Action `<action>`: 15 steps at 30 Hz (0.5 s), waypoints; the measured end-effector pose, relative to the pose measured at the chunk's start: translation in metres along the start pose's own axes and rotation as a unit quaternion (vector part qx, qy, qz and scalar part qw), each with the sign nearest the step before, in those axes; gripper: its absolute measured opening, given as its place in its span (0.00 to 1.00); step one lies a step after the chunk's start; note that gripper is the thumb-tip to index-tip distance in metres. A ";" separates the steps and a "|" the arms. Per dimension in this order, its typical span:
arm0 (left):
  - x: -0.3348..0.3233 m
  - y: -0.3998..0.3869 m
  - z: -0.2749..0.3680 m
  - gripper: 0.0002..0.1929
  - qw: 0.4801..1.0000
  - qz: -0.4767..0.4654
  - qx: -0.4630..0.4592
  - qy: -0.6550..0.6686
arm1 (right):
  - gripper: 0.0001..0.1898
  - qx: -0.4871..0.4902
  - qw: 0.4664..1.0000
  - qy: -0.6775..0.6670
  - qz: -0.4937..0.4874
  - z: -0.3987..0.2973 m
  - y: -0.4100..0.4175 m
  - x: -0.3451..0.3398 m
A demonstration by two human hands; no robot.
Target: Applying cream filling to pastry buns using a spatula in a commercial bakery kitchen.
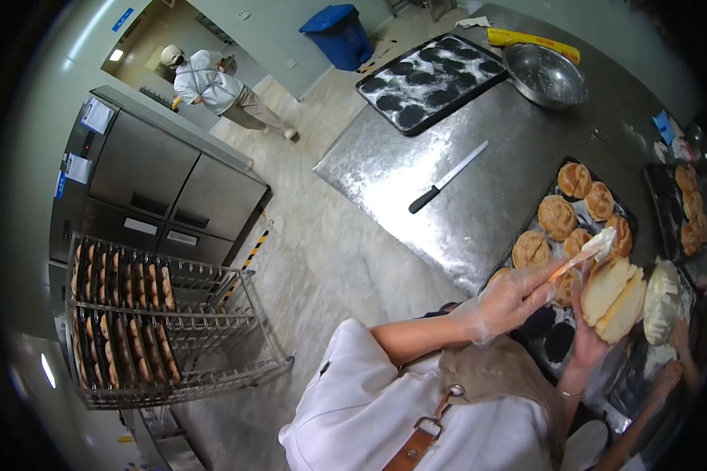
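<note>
My left hand (509, 303), in a clear plastic glove, grips the handle of a spatula (583, 253) with white cream on its blade. In my right hand (586, 332) lies a bun (615, 297) split open, its pale cut faces showing. The spatula's blade is just above the bun, and whether they touch is unclear. Beside and below my hands, several golden baked buns (557, 218) sit on a dark floured tray (533, 209). Right of the split bun is a pale rounded thing with white ridges (661, 303), perhaps a container of cream.
On the steel table (383, 176) lie a bread knife (448, 176), a floured mould tray (433, 79), a metal bowl (545, 76) and a yellow box (533, 44). Another person's hands (668, 377) are at the far right. A loaded tray rack (171, 315) stands left; a person (212, 82) is farther off.
</note>
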State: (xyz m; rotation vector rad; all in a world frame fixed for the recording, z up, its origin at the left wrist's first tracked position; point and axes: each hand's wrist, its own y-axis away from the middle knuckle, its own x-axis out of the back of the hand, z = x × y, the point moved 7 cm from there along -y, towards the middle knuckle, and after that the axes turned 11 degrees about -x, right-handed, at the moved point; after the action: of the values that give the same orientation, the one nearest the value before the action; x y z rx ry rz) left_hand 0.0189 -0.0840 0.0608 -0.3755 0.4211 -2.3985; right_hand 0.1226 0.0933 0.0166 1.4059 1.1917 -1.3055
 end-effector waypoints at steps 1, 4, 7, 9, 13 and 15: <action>0.001 -0.001 0.000 0.26 1.000 -0.002 0.012 0.013 | 0.38 0.000 1.000 -0.002 0.003 0.006 -0.007 -0.013; 0.002 -0.009 0.020 0.27 0.995 0.030 -0.085 -0.047 | 0.38 0.117 0.974 -0.001 0.193 0.004 -0.011 -0.029; 0.000 -0.011 0.030 0.29 0.989 0.038 -0.116 -0.085 | 0.37 0.169 0.946 0.052 0.270 -0.012 -0.007 -0.022; -0.005 -0.013 0.027 0.30 0.991 0.019 -0.098 -0.087 | 0.36 0.132 0.965 0.122 0.189 -0.030 -0.011 -0.007; -0.012 -0.017 0.017 0.32 0.994 -0.007 -0.066 -0.090 | 0.36 0.196 0.936 0.236 0.170 -0.049 -0.008 0.013; -0.010 -0.023 0.011 0.31 0.987 0.021 -0.096 -0.130 | 0.36 0.244 0.902 0.318 0.163 -0.068 -0.007 0.021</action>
State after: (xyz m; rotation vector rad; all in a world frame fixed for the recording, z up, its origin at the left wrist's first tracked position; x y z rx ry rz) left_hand 0.0176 -0.0628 0.0780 -0.7490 0.5353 -2.2344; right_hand 0.1279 0.1627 0.0018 2.4160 0.9797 -0.9574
